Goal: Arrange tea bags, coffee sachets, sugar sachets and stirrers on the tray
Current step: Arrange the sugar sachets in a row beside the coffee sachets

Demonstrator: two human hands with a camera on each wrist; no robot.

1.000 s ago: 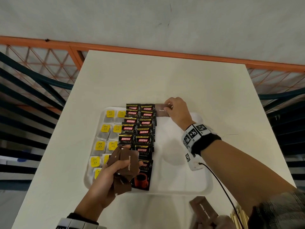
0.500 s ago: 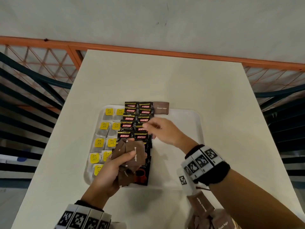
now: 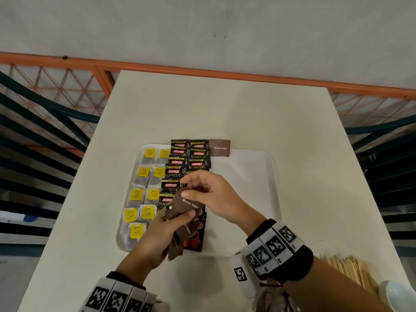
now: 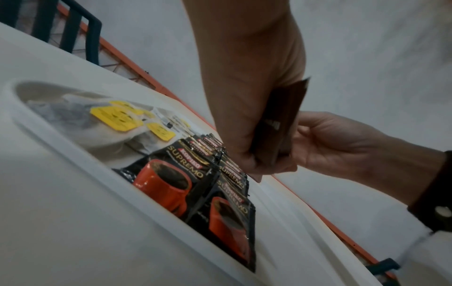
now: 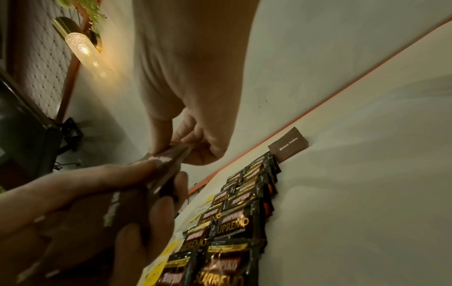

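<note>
Over white tray (image 3: pixel 258 167): left hand (image 3: pixel 157 235) clutching sugar sachets (image 3: pixel 186 208), right hand (image 3: pixel 216 197) pinching top one.

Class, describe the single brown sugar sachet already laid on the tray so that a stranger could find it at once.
Start at the white tray on the table and find the two columns of black coffee sachets down its middle. At the far end of their right column, on the far rim, lies the brown sugar sachet. It alone is plain brown, and no hand touches it.
</note>
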